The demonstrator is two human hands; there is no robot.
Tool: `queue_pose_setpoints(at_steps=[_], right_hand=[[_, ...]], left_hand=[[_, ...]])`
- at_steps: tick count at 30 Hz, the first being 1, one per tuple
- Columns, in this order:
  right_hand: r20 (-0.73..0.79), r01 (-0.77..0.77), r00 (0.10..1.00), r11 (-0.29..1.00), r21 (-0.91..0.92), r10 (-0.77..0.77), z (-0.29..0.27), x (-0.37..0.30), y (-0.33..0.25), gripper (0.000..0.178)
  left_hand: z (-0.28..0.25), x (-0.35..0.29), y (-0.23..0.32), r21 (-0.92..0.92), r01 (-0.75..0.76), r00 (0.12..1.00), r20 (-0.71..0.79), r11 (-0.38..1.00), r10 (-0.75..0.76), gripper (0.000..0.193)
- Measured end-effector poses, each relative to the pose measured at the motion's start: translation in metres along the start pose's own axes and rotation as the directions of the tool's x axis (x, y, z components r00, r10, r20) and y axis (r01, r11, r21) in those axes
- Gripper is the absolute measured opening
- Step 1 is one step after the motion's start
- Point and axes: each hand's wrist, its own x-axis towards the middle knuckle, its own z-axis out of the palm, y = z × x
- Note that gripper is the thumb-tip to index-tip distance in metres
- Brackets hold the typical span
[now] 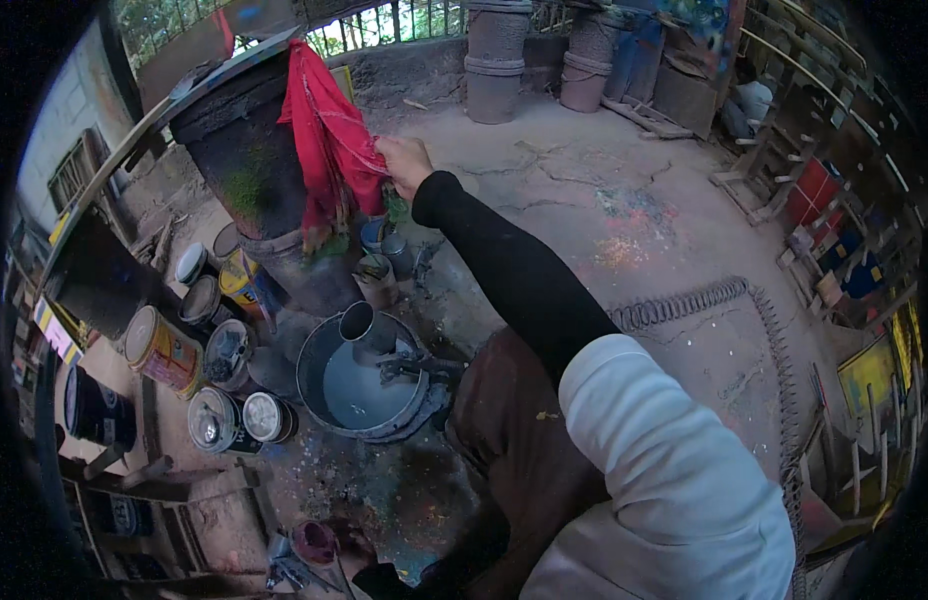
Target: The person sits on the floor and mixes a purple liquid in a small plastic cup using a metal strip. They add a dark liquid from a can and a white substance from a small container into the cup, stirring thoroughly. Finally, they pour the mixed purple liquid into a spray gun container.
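Note:
My right hand [405, 166], at the end of an outstretched arm, is closed on a red cloth [329, 125]. The cloth hangs over the rim of a large dark drum [219, 130] and is pulled toward the hand. At the lower edge, my left hand [357, 549] is in shadow, closed at what looks like a spray gun [284, 566] with a cup of dark red paint [315, 541]; its fingers are partly hidden. Between the hands stands a round basin [359, 385] of greyish liquid, with a dark metal cup [358, 321] at its far rim.
Several paint cans and tubs [162, 345] crowd the left of the basin. A coiled hose [709, 295] runs along the paint-spotted floor [624, 215] at the right. Stacked buckets [496, 75] stand by the back wall. Wooden racks [774, 165] line the right side.

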Motion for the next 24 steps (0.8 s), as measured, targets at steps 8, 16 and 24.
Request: queue_pose_setpoints(at_steps=[8, 16, 24], right_hand=[[-0.200, -0.017, 0.976, 0.876, -0.482, -0.092, 0.014, -0.022, -0.013, 0.026], [-0.120, 0.098, 0.954, 0.666, -0.740, -0.274, -0.006, -0.016, -0.035, 0.029], [-0.168, 0.052, 0.922, 0.540, -0.840, -0.350, -0.001, -0.050, -0.019, 0.047]], left_hand=[[-0.025, 0.015, 0.009, -0.613, 0.362, 0.932, 0.218, 0.702, -0.290, 0.038], [0.019, -0.002, 0.032, -0.666, 0.403, 0.902, 0.176, 0.627, -0.394, 0.036], [0.023, -0.017, 0.038, -0.650, 0.392, 0.919, 0.310, 0.651, -0.244, 0.030]])
